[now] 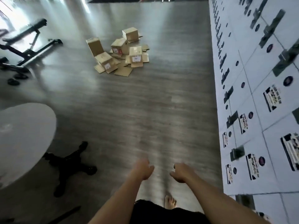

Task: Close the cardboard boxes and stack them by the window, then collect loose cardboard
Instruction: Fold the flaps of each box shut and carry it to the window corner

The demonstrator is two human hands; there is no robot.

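Note:
A heap of small brown cardboard boxes [119, 50] lies on the grey wood floor, far ahead and a little left of centre. Several have their flaps open, and white labels show on some. Flat loose cardboard pieces [123, 71] lie around the heap's near edge. My left hand [143, 168] and my right hand [182, 172] hang low in the frame, far from the boxes. Both hold nothing and their fingers are loosely curled. The picture is blurred by motion.
A white wall of lockers [258, 110] with labels and dark handles runs along the right. A round white table [24, 139] on a black cross base [71, 165] stands at the left. A black folding frame [29, 50] lies far left near the bright window light [14, 16].

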